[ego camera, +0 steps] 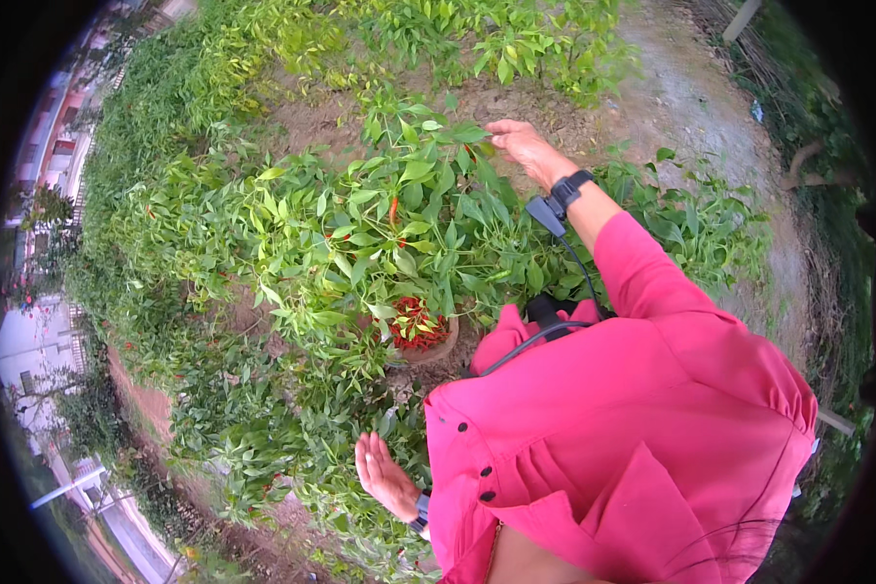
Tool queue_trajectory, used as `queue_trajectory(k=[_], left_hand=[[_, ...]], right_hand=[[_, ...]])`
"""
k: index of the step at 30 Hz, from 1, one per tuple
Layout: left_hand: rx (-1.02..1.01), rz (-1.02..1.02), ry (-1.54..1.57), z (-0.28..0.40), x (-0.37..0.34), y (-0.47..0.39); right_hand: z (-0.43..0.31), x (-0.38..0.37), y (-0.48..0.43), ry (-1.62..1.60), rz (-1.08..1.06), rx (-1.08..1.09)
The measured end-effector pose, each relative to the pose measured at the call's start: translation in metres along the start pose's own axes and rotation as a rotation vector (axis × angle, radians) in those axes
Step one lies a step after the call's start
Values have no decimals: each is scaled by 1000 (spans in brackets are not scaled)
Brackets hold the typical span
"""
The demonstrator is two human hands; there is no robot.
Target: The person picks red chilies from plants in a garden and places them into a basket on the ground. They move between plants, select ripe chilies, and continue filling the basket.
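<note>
At the upper middle, my right hand (525, 148) reaches over a chili pepper plant (416, 175). Its fingertips meet the tip of a green leaf (469, 133), and a red chili (470, 152) hangs close by. Whether the fingers pinch anything is hidden. Lower down, my left hand (387, 471) is raised beside foliage with its fingers extended, and nothing shows in it. Between the two hands, a round basket (449, 344) full of picked red chilies (412, 328) rests on the soil, partly covered by leaves. An orange-red chili (393, 210) hangs on the plant above it.
Dense pepper plants (212, 212) spread to the left, with more plants (540, 44) at the top. A pale dirt path (671, 95) runs along the right. A cable (536, 337) crosses from my right wrist device (555, 208) to my pink shirt (591, 409). Buildings (40, 339) stand far left.
</note>
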State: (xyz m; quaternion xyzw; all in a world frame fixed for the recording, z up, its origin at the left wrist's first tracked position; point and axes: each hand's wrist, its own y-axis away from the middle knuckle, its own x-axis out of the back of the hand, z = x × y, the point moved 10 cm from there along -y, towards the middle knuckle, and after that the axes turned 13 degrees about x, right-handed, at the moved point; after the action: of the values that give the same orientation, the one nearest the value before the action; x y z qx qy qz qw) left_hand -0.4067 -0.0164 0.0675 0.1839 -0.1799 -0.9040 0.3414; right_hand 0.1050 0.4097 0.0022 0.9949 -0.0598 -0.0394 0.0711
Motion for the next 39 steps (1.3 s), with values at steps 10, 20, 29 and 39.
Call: queue_trajectory(k=[10,20,29,39], left_hand=[[-303,229,-78,80,-19,131],[-256,-515,-373,78,-331,41],[-313,-565,-1062,-56,-496,-57],[-60,-737,-944,-118,-482,-97]], right_hand=[[-6,-57,-42,405,-664,180],[1,-77,28,-73,-861,-68],[-1,-53,52,-46,-771,-22],[-12,-20,44,370,-494,603]])
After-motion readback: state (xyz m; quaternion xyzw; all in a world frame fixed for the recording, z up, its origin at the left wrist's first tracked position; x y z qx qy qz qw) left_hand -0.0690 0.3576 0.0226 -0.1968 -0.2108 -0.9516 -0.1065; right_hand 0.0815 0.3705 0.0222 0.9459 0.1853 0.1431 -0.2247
